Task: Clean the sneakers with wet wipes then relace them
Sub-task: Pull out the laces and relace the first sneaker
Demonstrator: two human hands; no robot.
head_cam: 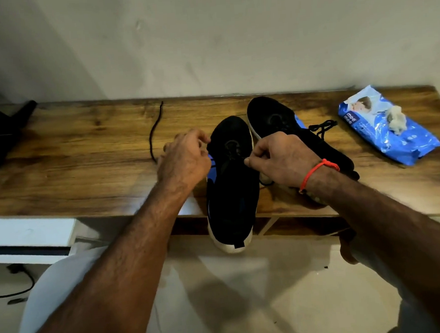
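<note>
A loose black lace (155, 130) lies on the wooden table (84, 159), left of centre in the frame. The left hand (184, 161) hovers at the left flank of the near sneaker (230, 189), fingers curled; whether they grip anything cannot be told. That sneaker, black with a white sole, sits at frame centre with its heel overhanging the table edge. The right hand (283, 162), a red thread (317, 170) at its wrist, pinches a lace end over the eyelets. The second sneaker (280, 121) lies behind, laced. At upper right, a blue wipes pack (389, 135) reads "mee mee", with a crumpled used wipe (395, 119) on top.
</note>
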